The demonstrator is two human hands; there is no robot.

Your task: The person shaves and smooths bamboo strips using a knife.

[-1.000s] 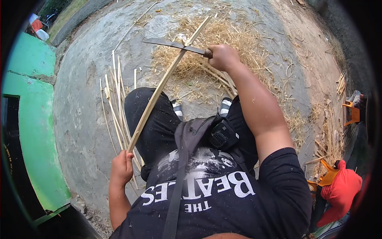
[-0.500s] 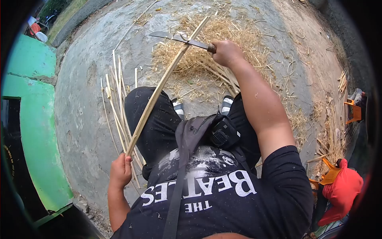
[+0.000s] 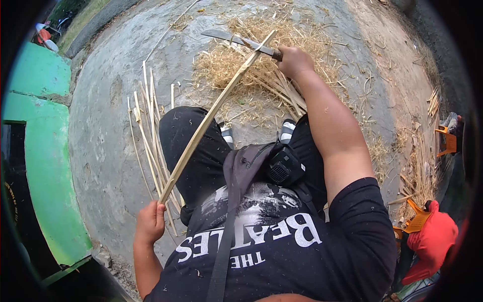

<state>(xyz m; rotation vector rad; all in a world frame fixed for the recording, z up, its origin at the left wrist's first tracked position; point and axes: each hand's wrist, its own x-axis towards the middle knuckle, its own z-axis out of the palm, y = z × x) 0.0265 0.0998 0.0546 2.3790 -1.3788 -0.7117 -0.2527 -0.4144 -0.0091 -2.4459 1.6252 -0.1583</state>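
My left hand [image 3: 150,221] is closed around the near end of a long pale bamboo strip [image 3: 201,128]. The strip slants up across my left thigh, away to the right. In my right hand [image 3: 295,62] is the handle of a long-bladed knife [image 3: 225,35]. Its blade crosses the strip close to the far end and touches it, tip pointing left. Beyond my feet, a heap of thin curled shavings [image 3: 216,68] lies under the knife and the strip's far end.
Several split strips [image 3: 151,133] lie on the concrete ground [image 3: 110,146] by my left leg. More strips [image 3: 284,90] rest on the shavings. A green wall [image 3: 48,166] stands at left. At right are a person in red [image 3: 435,244] and orange chair parts [image 3: 418,217].
My right hand and the knife have moved right and slightly away, toward the strip's far end. The strip's near end and my left hand have dropped slightly nearer to me.
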